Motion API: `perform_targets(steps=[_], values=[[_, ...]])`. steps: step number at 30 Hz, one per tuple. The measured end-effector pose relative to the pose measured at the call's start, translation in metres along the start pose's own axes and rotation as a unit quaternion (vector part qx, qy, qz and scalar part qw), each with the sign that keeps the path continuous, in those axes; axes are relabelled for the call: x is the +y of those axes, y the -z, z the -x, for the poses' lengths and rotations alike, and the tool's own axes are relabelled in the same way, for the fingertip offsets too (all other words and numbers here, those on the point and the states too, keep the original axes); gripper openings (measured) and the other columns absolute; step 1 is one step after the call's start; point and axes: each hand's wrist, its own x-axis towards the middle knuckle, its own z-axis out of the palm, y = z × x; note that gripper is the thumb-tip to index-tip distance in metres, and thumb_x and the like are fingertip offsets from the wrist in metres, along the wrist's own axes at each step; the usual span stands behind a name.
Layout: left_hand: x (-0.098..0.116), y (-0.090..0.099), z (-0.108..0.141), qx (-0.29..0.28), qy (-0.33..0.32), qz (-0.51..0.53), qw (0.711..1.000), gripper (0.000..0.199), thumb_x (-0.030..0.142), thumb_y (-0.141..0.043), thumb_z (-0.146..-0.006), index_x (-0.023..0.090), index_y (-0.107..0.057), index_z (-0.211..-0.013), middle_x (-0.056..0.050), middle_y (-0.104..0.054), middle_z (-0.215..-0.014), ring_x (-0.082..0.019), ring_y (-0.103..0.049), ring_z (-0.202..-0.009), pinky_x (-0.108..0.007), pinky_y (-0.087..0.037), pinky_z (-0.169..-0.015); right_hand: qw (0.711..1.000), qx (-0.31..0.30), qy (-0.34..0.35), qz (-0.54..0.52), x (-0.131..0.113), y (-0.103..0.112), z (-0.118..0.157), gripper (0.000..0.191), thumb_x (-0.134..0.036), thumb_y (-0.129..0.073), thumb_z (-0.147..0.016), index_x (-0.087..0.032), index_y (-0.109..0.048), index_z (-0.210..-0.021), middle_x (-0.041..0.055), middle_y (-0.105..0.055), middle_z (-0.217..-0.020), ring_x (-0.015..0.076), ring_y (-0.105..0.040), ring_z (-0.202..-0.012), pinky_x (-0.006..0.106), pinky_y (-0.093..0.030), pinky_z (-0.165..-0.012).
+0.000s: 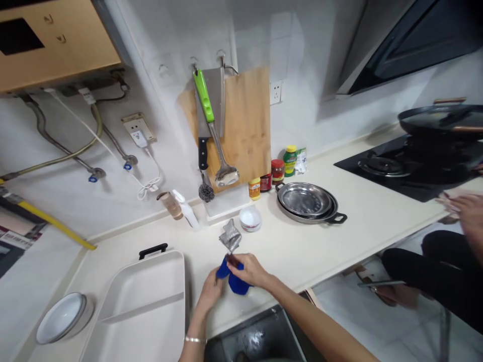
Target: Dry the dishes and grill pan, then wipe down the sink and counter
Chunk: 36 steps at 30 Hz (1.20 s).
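Both my hands are together over the countertop, in front of a crumpled silvery-grey cloth (230, 235). A bright blue piece (238, 285), cloth-like in look, lies partly under them. My left hand (212, 290), with a bracelet on the wrist, is closed on the left part of the blue piece. My right hand (249, 270) comes in from the right and pinches a small dark brown thing (233, 259) against the blue piece. What that brown thing is I cannot make out. Small white bowls (250, 218) stand just behind the silvery cloth.
At left is a divided white tray (143, 307) beside stacked plates (61, 318). Metal pans (306, 201) and several jars (278, 171) stand behind, near a hanging ladle (226, 174) and cleaver (216, 100). A dark sink (256, 338) is in front. Another person's hand (468, 206) is near the stove (400, 168).
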Motion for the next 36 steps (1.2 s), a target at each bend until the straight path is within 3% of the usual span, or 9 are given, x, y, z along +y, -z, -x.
perform_targets(steps=[5,9,12,15,17,23,30,33,36], values=[[-0.017,0.016,0.024,0.022,0.074,-0.01,0.997,0.062,0.071,-0.057,-0.076,0.012,-0.07,-0.087,-0.013,-0.073,-0.083,-0.022,-0.067,-0.075,-0.035,-0.053,-0.074,0.977,-0.083,0.099,0.167,0.028,-0.038,0.022,0.025,-0.019,-0.063,-0.075,-0.022,-0.066,-0.099,0.0032,-0.071,-0.096,0.0198,-0.062,-0.094,0.03,-0.046,-0.084],[-0.021,0.026,0.055,-0.134,0.206,0.046,0.968,0.084,0.083,-0.031,-0.078,0.008,-0.069,-0.082,-0.016,-0.071,-0.07,-0.021,-0.067,-0.06,-0.032,-0.053,-0.061,0.924,-0.113,0.189,0.312,0.022,-0.046,0.043,0.019,-0.017,-0.06,-0.081,-0.019,-0.062,-0.099,0.0066,-0.068,-0.094,0.0261,-0.055,-0.109,0.042,-0.041,-0.1],[-0.023,0.019,0.061,-0.206,0.243,0.132,0.939,0.054,0.062,-0.053,-0.081,0.011,-0.066,-0.09,-0.013,-0.072,-0.077,-0.022,-0.068,-0.064,-0.032,-0.054,-0.059,0.883,-0.073,0.262,0.383,0.016,-0.045,0.057,0.015,-0.016,-0.05,-0.09,-0.018,-0.062,-0.099,0.0065,-0.066,-0.088,0.0278,-0.053,-0.112,0.05,-0.033,-0.109],[-0.025,-0.001,0.054,-0.18,0.328,0.22,0.901,0.021,0.033,-0.057,-0.075,0.013,-0.058,-0.068,-0.001,-0.057,-0.055,-0.009,-0.052,-0.041,-0.02,-0.044,-0.043,0.855,-0.048,0.314,0.41,0.013,-0.042,0.063,0.016,-0.02,-0.047,-0.093,-0.017,-0.063,-0.095,0.0068,-0.065,-0.084,0.0273,-0.054,-0.105,0.053,-0.033,-0.108],[-0.023,-0.018,0.05,-0.146,0.377,0.249,0.88,0.024,0.03,-0.053,-0.075,0.016,-0.047,-0.057,0.007,-0.038,-0.046,-0.001,-0.032,-0.031,-0.012,-0.026,-0.033,0.846,-0.04,0.331,0.416,0.015,-0.037,0.064,0.015,-0.019,-0.048,-0.093,-0.016,-0.063,-0.09,0.0066,-0.064,-0.083,0.0261,-0.055,-0.103,0.052,-0.034,-0.107],[-0.006,-0.05,0.059,-0.068,0.341,0.154,0.925,0.031,0.035,-0.036,-0.092,0.017,-0.046,-0.069,0.011,-0.03,-0.049,0.001,-0.019,-0.031,-0.01,-0.008,-0.033,0.845,-0.019,0.366,0.389,0.025,-0.009,0.053,0.013,-0.015,-0.049,-0.094,-0.019,-0.061,-0.09,0.0015,-0.065,-0.081,0.02,-0.058,-0.1,0.047,-0.034,-0.111],[-0.005,-0.04,0.057,-0.123,0.314,0.117,0.934,0.038,0.049,-0.067,-0.078,0.019,-0.044,-0.074,0.013,-0.03,-0.051,0.002,-0.016,-0.035,-0.011,-0.005,-0.037,0.936,0.036,0.231,0.263,0.057,0.02,0.035,0.034,-0.011,-0.045,-0.092,-0.025,-0.061,-0.119,0.0058,-0.07,-0.112,0.0212,-0.054,-0.122,0.046,-0.038,-0.111],[-0.012,-0.031,0.058,-0.132,0.304,0.123,0.935,0.046,0.061,-0.066,-0.074,0.018,-0.05,-0.078,0.012,-0.03,-0.051,0.001,-0.015,-0.036,-0.013,-0.006,-0.036,0.963,0.139,0.108,0.204,0.087,0.046,0.026,0.043,-0.02,-0.046,-0.09,-0.021,-0.055,-0.132,0.0104,-0.061,-0.132,0.0235,-0.054,-0.124,0.042,-0.046,-0.105],[-0.016,-0.023,0.062,-0.12,0.197,0.133,0.964,0.057,0.067,-0.07,-0.067,0.017,-0.058,-0.091,0.01,-0.039,-0.055,-0.001,-0.022,-0.039,-0.015,-0.012,-0.036,0.952,0.248,-0.056,0.172,0.115,0.076,0.021,0.048,-0.035,-0.042,-0.092,-0.019,-0.051,-0.137,0.0127,-0.055,-0.139,0.0252,-0.051,-0.128,0.046,-0.042,-0.108]])
